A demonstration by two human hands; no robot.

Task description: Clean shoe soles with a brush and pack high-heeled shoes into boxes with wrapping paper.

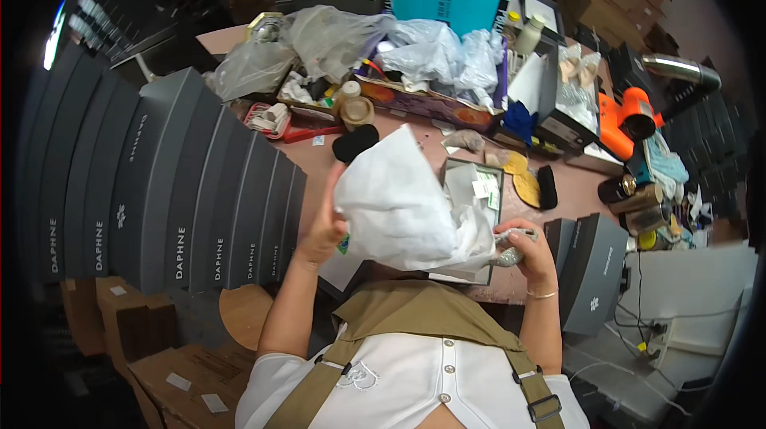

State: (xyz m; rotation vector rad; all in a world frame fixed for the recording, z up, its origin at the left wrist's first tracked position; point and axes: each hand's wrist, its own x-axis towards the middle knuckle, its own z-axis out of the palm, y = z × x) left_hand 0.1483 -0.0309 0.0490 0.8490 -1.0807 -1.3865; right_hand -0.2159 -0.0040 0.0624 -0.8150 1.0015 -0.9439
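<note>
Our left hand [323,226] and right hand [527,249] both grip the white bag [399,202] (big and crinkly) near the open box [479,190].

A single view from the person's head looks steeply down and forward, close over the chest and both raised forearms. The pink worktable [383,150] lies just beyond, cluttered at its far side; grey boxes [159,190] curve along the left, bent by the fisheye rim.
</note>
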